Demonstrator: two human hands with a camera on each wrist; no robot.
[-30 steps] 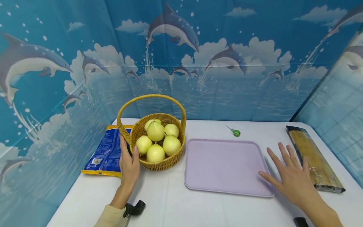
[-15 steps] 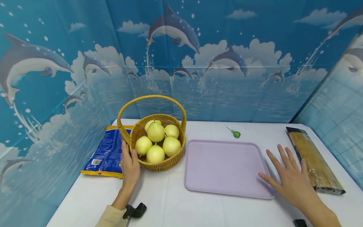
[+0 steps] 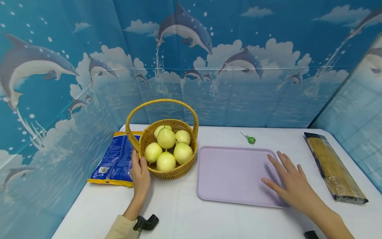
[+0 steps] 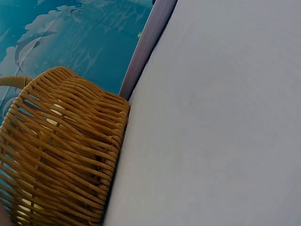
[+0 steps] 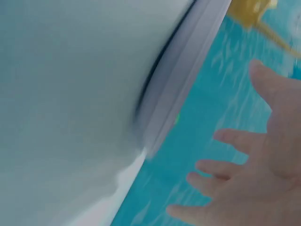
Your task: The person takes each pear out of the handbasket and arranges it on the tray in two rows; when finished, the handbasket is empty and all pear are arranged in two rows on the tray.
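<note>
A woven wicker basket [image 3: 168, 176] with a tall hoop handle stands at the left of the table, holding several yellow-green pears [image 3: 166, 161]. My left hand [image 3: 141, 177] rests against the basket's front left side, its fingers partly hidden beside the wicker. In the left wrist view the basket's woven wall [image 4: 61, 150] fills the lower left. Above the right edge of a flat lilac tray [image 3: 232, 176] hovers my right hand [image 3: 292, 186], fingers spread and holding nothing. The right wrist view also has this hand [image 5: 254, 174] with its fingers extended, apart from the tray's rim [image 5: 178, 80].
Partly behind the basket lies a blue and yellow packet [image 3: 114, 161]. A green-headed lollipop [image 3: 250, 139] is behind the tray. At the far right lies a long flat package of yellowish-brown strips [image 3: 337, 169]. A dolphin-printed curtain [image 3: 226, 99] borders the white table.
My right hand has shifted left, away from the long package and further over the tray's right edge. My left hand stays at the basket; the view has shifted slightly.
</note>
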